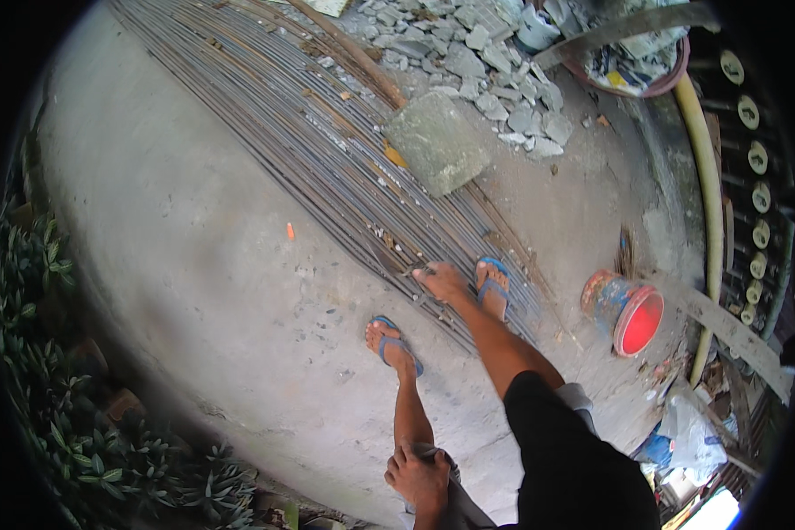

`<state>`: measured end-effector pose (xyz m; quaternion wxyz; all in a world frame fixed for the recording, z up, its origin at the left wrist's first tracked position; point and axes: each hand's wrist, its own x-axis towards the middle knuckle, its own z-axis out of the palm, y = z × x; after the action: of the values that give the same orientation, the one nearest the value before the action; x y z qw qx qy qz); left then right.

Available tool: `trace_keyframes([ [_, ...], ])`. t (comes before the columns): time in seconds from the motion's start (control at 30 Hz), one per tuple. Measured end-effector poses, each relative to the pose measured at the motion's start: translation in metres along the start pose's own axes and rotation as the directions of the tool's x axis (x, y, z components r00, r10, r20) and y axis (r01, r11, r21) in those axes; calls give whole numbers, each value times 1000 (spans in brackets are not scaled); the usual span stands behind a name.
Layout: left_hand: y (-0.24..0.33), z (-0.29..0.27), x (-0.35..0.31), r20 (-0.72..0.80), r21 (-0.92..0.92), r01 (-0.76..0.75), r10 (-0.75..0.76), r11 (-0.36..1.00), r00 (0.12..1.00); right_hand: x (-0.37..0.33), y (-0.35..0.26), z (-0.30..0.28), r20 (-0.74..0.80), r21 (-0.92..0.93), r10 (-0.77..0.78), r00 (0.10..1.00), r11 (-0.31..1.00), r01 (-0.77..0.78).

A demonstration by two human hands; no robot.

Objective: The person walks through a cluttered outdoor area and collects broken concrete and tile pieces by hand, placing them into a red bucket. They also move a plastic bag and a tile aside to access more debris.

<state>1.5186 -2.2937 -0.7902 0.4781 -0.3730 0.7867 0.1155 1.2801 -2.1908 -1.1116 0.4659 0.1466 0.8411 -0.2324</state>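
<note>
A long bundle of thin rusty steel rods lies diagonally across the concrete ground. My right hand reaches down to the bundle's near end, fingers closed on one of the rods there. My left hand rests flat on my bent left knee and holds nothing. My feet wear blue flip-flops: the left foot stands on the concrete beside the rods, the right foot on the rods just right of my right hand.
A flat concrete slab lies on the rods, with grey rubble behind it. A red bucket lies tipped at right, near a yellow pipe and planks. Green plants line the left edge.
</note>
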Motion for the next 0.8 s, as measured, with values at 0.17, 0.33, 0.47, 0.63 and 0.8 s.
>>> trace_keyframes([
  [0.17, -5, -8, 3, -56, 5, -46, 46, 999, 997, -24, 101, -108, -299, -291, 87, 950, 940, -177],
  [0.33, -13, -26, 15, -9, 81, -110, 111, 991, 994, -86, 147, -174, -373, -28, 38, 927, 998, -52],
  [0.47, -5, -43, 25, -32, 84, -47, 50, 995, 998, -96, 155, -158, -116, -226, -58, 992, 974, 31],
  [0.63, 35, -52, 34, -53, 143, -45, 54, 989, 997, -28, 176, -145, 44, -2, -128, 991, 992, 128],
  [0.8, 70, -39, 49, -150, 167, -11, 36, 986, 988, 46, 226, -227, 127, -225, -3, 992, 974, 32],
])
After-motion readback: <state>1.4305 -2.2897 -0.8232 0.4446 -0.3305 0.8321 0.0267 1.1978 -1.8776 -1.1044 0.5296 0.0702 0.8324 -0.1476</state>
